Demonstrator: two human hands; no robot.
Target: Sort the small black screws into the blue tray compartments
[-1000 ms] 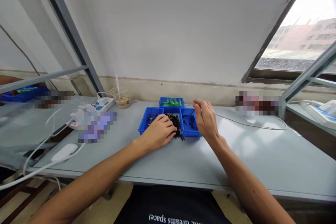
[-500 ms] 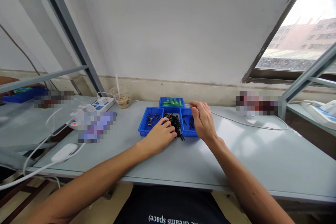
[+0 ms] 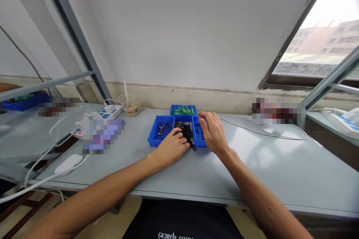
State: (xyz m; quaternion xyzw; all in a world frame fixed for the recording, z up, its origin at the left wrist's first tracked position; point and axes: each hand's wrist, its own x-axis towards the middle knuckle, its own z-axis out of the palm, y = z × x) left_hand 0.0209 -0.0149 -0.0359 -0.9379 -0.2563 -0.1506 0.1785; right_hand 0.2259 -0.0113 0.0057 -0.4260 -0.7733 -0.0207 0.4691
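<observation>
Three small blue trays sit side by side on the grey table [image 3: 266,164], with a fourth blue tray of green parts [image 3: 183,110] behind them. The left tray [image 3: 157,134] holds small metal pieces. A heap of black screws [image 3: 186,130] fills the middle one. My left hand [image 3: 169,148] rests at the near edge of that heap, fingers curled into the screws. My right hand [image 3: 213,132] lies over the right tray [image 3: 199,142], fingers stretched left and flat on it.
A white power strip [image 3: 110,111] and a plastic cup with a straw [image 3: 130,106] stand at the back left. A white mouse [image 3: 68,162] and cables lie at the left edge. A thin white cable [image 3: 252,130] runs right. Metal frame posts flank the table.
My right hand has come down and to the left onto the right tray. My left hand has slid slightly back toward me along the black screws.
</observation>
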